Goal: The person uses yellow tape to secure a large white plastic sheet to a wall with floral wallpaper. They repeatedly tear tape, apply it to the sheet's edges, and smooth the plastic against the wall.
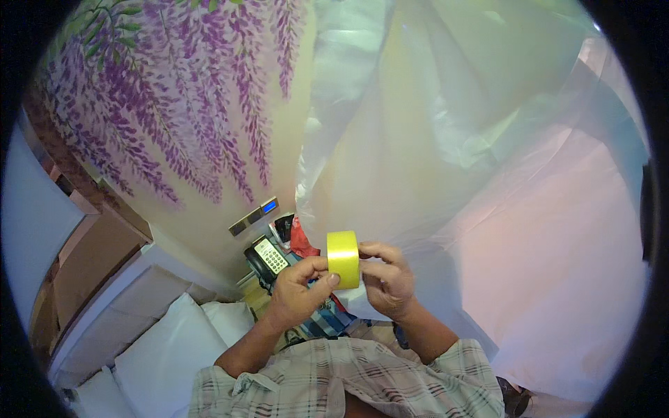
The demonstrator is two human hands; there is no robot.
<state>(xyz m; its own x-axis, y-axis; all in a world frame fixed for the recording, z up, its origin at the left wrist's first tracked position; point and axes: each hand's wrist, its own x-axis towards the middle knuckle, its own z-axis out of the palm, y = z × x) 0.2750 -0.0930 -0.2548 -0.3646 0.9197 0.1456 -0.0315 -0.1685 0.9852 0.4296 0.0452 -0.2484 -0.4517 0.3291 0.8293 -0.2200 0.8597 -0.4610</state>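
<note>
A roll of yellow adhesive tape is held up in front of my chest, its broad shiny outer face towards me. On its left side, my left hand grips the roll, with the thumb lying on the lower part of the tape. My right hand is at the roll's right edge with its fingers bent. Its fingertips are partly hidden by the roll, so whether they press on it is unclear. Behind the hands hangs a large sheet of translucent plastic film.
Left of the hands is a black desk telephone, with a red bag beside it. A wall panel of switches sits above. At lower left, white pillows lean against a padded headboard. Purple wisteria is painted on the wall.
</note>
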